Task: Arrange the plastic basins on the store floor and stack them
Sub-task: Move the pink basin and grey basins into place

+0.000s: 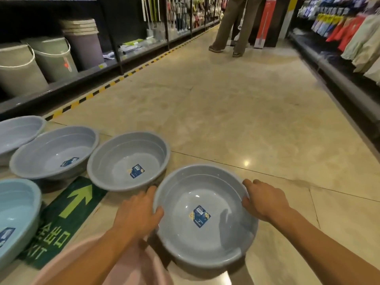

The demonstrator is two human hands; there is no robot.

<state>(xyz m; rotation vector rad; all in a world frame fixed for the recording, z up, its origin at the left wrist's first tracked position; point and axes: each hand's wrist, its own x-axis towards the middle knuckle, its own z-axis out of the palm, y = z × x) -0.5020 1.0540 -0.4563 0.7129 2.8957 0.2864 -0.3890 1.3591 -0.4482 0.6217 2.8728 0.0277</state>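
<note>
A grey plastic basin (205,239) with a blue label inside is held at its rim by both hands, low over the floor. My left hand (137,214) grips its left rim and my right hand (265,200) grips its right rim. Just to its upper left a second grey basin (127,153) sits on the floor, touching or nearly touching it. Further left stand another grey basin (53,149) and a paler one (16,130) at the frame edge. A light blue basin (14,214) lies at the lower left. A pink basin (141,268) shows under my forearms.
A green floor sticker with an arrow (67,219) lies between the basins. Dark shelving with buckets (53,56) runs along the left behind yellow-black tape. A clothing rack (353,40) lines the right. A person's legs (230,27) stand far down the aisle.
</note>
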